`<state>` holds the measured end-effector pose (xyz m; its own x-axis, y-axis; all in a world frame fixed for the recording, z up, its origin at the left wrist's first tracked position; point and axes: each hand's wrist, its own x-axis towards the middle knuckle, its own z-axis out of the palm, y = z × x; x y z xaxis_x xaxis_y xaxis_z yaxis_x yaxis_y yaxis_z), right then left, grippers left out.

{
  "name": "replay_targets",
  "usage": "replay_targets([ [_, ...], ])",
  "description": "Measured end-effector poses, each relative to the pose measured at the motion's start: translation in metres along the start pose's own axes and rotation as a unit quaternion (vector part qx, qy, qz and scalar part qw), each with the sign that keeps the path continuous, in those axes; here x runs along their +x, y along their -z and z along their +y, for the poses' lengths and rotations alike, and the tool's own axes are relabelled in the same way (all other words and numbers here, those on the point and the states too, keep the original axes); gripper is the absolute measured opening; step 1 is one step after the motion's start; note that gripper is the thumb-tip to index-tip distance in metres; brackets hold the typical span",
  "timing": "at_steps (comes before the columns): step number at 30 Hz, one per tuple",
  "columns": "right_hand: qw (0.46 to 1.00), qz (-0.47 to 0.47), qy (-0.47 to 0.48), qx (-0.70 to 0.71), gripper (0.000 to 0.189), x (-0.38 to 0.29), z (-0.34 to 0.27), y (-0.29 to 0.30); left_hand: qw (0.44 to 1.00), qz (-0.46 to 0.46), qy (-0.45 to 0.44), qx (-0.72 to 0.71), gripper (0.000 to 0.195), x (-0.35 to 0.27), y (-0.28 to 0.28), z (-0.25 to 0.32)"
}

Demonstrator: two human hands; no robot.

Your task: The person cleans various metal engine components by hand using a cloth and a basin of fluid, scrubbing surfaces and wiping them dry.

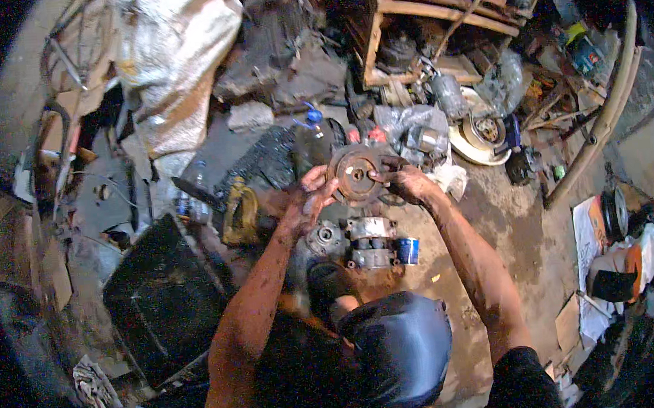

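Observation:
Between my two hands I hold up a rusty round grooved metal pulley [357, 174] with a hub hole at its centre. My left hand [316, 196] grips its left rim. On the right edge is my right hand [405, 178], with a finger near the hub. On the floor below lie a round-bored metal housing part [324, 235] and two ribbed metal housing pieces, one [371, 227] above the other [373, 257]. A small blue tin [408, 250] stands to the right of these.
At the left are a black tray [166, 300] and a yellow cut plastic container [240, 213]. Beyond my hands stands a bottle with a blue cap [314, 116]. A wooden crate [373, 47], a cream basin [462, 143] and a curved pole [600, 128] lie to the right.

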<state>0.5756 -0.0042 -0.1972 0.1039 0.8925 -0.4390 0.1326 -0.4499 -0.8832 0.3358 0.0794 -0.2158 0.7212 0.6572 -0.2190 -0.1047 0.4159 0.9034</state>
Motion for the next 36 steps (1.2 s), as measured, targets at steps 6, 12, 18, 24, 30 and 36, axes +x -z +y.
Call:
replay_targets([
  [6, 0.976, 0.036, 0.169, -0.132, 0.066, -0.065, -0.137, -0.072, 0.996, 0.027, -0.090, 0.008, 0.042, -0.101, 0.026, 0.110],
  [12, 0.975, -0.031, 0.191, -0.105, 0.058, -0.118, -0.214, -0.141, 0.996, 0.048, -0.046, 0.059, 0.050, -0.199, 0.057, 0.172],
  [18, 0.850, -0.067, 0.461, -0.246, 0.028, -0.166, -0.250, -0.260, 0.939, 0.012, 0.065, -0.338, 0.083, -0.339, 0.069, 0.211],
  [24, 0.595, -0.058, 0.658, -0.458, 0.033, -0.155, -0.225, -0.331, 0.961, 0.274, -0.032, -0.006, 0.044, -0.412, 0.082, 0.210],
  [30, 0.786, 0.022, 0.586, -0.198, 0.038, -0.158, -0.240, -0.360, 0.890, 0.272, -0.365, 0.023, 0.041, -0.401, 0.120, 0.194],
  [36, 0.944, -0.199, 0.261, -0.035, 0.057, -0.100, -0.205, -0.375, 0.862, 0.342, -0.334, 0.168, 0.038, -0.378, 0.137, 0.183],
])
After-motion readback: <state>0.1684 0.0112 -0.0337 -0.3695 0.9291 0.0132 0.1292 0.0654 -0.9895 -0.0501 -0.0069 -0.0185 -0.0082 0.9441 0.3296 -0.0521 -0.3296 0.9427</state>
